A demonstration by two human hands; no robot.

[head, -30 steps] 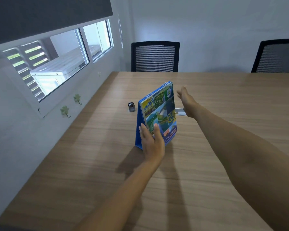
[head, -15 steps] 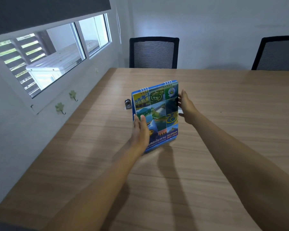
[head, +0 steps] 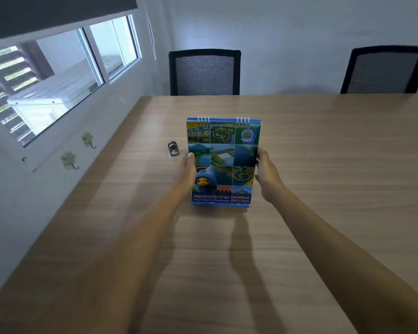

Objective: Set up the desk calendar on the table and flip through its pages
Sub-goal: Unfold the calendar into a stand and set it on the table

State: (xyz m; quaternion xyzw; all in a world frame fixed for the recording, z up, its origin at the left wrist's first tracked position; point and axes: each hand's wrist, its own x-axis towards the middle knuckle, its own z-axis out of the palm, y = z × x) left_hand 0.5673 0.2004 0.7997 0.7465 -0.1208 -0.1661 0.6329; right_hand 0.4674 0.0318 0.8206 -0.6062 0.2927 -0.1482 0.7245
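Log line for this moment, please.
calendar: upright on table, cover facing camera | left hand: on left edge | right hand: on right edge | pages: unflipped

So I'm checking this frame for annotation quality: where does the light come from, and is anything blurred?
Head view: daylight enters from the window on the left; both forearms throw shadows toward the viewer on the table; the calendar cover is sharp enough but its small print is soft; wide-angle bending shows at the edges.

Blue calendar point(head: 223, 162) with green-and-yellow photo grid; pale woodgrain table point(head: 323, 165).
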